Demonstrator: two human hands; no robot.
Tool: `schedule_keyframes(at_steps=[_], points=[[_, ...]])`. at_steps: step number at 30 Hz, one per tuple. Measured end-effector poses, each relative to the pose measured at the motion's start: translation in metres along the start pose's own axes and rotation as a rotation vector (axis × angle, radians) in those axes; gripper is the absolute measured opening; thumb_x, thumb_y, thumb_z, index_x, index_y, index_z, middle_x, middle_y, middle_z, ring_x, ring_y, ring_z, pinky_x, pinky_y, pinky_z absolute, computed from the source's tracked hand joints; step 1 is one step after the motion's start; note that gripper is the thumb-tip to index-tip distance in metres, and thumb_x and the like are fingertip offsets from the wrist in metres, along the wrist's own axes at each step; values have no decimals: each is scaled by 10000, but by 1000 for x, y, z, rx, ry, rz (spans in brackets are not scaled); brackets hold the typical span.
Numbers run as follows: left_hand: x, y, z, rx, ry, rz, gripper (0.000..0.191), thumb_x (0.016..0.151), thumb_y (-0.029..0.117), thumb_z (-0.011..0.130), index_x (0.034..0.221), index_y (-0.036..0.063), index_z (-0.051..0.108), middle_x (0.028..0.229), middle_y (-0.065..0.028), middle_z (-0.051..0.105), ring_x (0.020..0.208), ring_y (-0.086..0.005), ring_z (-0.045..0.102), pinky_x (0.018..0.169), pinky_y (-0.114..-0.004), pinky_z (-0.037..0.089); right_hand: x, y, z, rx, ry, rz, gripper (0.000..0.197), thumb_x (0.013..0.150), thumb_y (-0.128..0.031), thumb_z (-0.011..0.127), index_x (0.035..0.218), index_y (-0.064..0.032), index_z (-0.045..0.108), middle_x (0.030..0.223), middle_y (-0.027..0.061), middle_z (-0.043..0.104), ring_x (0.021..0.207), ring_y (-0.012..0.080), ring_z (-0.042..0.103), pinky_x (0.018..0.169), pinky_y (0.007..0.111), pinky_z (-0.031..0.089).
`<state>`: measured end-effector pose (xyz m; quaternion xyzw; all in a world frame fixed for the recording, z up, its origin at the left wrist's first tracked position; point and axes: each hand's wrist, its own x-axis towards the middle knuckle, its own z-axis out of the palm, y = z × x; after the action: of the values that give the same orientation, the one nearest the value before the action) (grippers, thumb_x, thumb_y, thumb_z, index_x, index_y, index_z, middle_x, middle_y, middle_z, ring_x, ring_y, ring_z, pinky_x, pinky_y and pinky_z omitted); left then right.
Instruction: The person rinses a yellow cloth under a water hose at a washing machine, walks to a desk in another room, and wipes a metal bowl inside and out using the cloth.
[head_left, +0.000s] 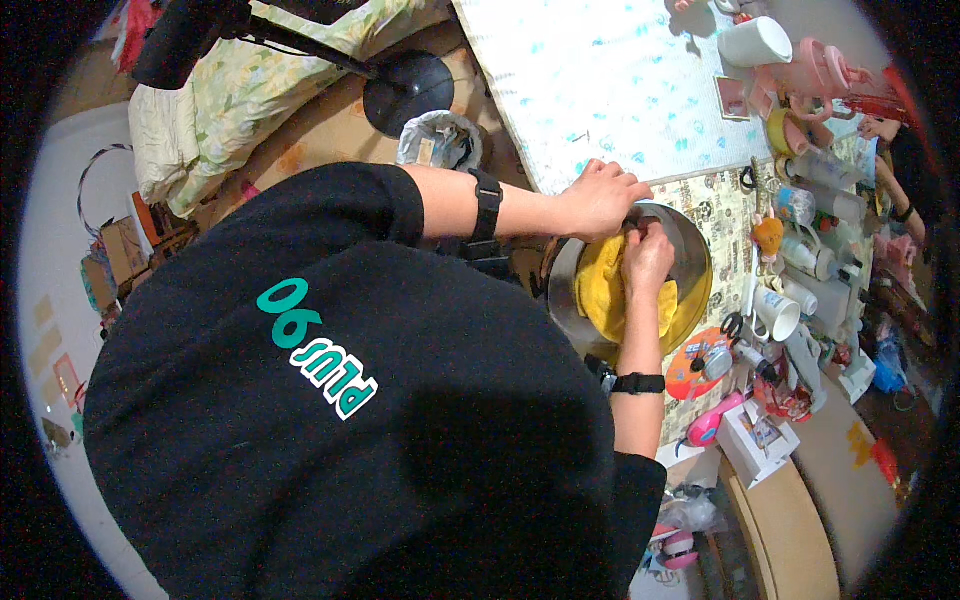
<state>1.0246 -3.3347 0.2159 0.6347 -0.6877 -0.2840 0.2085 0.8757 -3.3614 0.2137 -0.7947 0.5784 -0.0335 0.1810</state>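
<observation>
A round metal basin (694, 247) stands on the patterned table cover, in front of my dark shirt. Inside it lies a bunched yellow cloth (602, 289), part of which shows on both sides of my right wrist. Reaching into the basin, my right hand (649, 259) has its bent fingers closed on the cloth's upper part. My left hand (606, 199) lies over the basin's upper rim, close to my right fingertips; its thumb and whatever its fingertips touch are hidden. Both forearms wear black bands.
A white padded mat (577, 90) covers the upper table. Cups, bottles, black scissors (731, 325) and a pink-handled item (712, 420) crowd the right side. A lined bin (442, 142) and round black stand base (409, 94) are beyond my left arm. Arms show at far right.
</observation>
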Motion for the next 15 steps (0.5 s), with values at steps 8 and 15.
schedule_keyframes(at_steps=[8, 15], points=[[4, -2, 0, 3, -2, 8, 449, 681, 84, 537, 1125, 151, 518, 1047, -60, 551, 1031, -267, 472, 875, -418, 321, -4, 2, 11, 60, -1, -61, 127, 723, -101, 584, 802, -2, 592, 754, 230, 589, 728, 406, 569, 661, 465, 445], [2, -4, 2, -18, 13, 37, 480, 667, 105, 569, 1144, 122, 515, 1061, -88, 550, 1028, -276, 472, 885, -414, 301, 3, 18, 4, 116, 128, -66, 133, 705, -104, 601, 786, -1, 584, 722, 232, 596, 676, 397, 586, 636, 454, 463]])
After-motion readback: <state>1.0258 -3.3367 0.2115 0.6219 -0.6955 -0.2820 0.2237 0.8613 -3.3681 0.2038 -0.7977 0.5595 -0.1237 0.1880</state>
